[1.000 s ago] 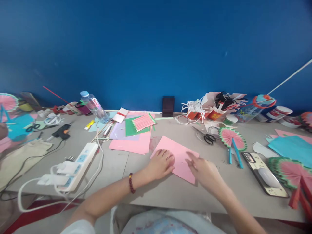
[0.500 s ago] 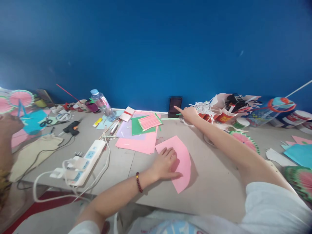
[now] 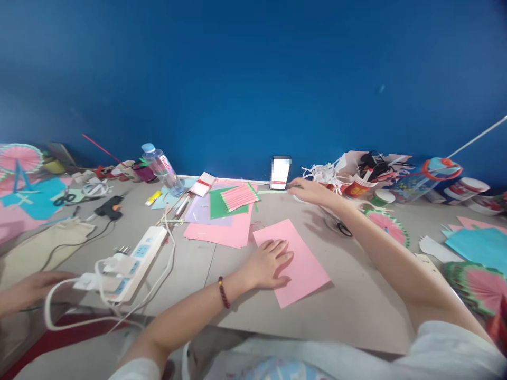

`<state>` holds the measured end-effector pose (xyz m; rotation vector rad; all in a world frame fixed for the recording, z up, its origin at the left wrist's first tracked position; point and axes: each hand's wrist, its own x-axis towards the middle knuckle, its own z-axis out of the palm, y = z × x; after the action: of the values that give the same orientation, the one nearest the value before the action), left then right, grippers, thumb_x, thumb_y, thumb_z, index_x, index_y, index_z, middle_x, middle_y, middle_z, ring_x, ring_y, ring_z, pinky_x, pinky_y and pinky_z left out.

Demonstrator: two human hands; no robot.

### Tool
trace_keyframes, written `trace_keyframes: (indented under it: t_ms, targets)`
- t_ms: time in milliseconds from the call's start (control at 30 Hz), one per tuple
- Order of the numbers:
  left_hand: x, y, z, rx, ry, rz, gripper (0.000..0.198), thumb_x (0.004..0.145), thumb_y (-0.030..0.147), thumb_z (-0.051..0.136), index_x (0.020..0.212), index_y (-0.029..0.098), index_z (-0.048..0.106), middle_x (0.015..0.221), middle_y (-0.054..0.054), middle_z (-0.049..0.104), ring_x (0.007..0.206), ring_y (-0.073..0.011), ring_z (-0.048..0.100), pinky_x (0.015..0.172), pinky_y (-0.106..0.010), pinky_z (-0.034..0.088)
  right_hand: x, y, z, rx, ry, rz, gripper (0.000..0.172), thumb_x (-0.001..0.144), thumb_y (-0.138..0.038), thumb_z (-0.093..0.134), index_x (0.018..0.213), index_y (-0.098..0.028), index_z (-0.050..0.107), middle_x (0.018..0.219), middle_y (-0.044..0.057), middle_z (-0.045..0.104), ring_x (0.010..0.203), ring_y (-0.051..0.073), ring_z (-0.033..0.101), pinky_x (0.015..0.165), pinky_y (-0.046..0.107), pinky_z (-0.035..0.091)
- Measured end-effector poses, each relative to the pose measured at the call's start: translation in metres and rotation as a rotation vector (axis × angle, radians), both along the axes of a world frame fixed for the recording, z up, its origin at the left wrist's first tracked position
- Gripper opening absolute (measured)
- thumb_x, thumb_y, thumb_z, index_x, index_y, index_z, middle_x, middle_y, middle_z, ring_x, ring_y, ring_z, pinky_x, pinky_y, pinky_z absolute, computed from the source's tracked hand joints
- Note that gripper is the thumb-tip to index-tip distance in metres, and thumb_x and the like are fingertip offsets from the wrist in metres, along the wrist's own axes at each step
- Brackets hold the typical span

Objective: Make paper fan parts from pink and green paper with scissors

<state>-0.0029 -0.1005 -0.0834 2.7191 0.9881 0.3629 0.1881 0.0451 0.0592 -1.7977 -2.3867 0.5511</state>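
Note:
My left hand (image 3: 269,265) lies flat on a pink sheet of paper (image 3: 303,258), its fingers spread and holding it against the table. The sheet rests flat, partly hidden under the palm. My right hand (image 3: 311,191) is stretched toward the back of the table, fingers loosely extended and apart, with nothing seen in them. Just left of its fingertips a phone (image 3: 280,173) leans upright against the blue wall, its screen lit. Beside my left hand, more pink paper (image 3: 216,235) lies under a green sheet (image 3: 216,205) that carries a pleated pink piece (image 3: 240,197).
A white power strip (image 3: 140,258) with cables lies at left, beyond it a glue gun (image 3: 110,207) and scissors (image 3: 64,199). A bottle (image 3: 164,170) leans near the wall. Red cups (image 3: 359,186) and pleated fans (image 3: 483,290) stand right. Another person's hand (image 3: 43,285) is at the left edge.
The phone screen has lit up. My right hand has drawn its pointing finger back and down from it. The pink sheet, curled before, now lies flat. The other person's hand has moved lower.

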Motion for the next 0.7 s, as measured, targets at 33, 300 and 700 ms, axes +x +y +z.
trace_keyframes:
  t_ms: [33,300,700]
  targets:
    - [0.001,-0.001,0.001,0.002,0.004,0.01,0.065,0.084,0.06,0.048,0.137,0.021,0.044,0.15,-0.013,0.035,0.137,-0.0288,0.031,0.111,-0.044,0.024,0.0,-0.009,-0.001,-0.06,0.008,0.065,0.045,0.091,-0.052,0.038,0.117,-0.021,0.059,0.113,0.012,0.066,0.098,0.026,0.06,0.082,0.034,0.044]
    - [0.011,-0.02,0.006,0.032,0.012,0.122,0.067,0.085,0.062,0.043,0.137,0.019,0.043,0.138,-0.014,0.044,0.117,-0.0317,0.042,0.095,-0.045,0.035,-0.001,-0.083,-0.011,-0.259,-0.104,0.125,0.061,0.097,-0.047,0.01,0.08,-0.019,0.061,0.086,0.009,0.07,0.078,0.022,0.062,0.069,0.03,0.038]
    - [0.04,-0.029,0.013,0.001,0.059,0.196,0.053,0.081,0.053,0.054,0.118,0.016,0.055,0.103,-0.015,0.055,0.097,-0.0338,0.047,0.077,-0.046,0.041,0.002,-0.174,-0.019,-0.016,-0.276,0.103,0.032,0.094,-0.028,0.032,0.081,-0.022,0.06,0.081,0.009,0.071,0.071,0.021,0.064,0.054,0.03,0.025]
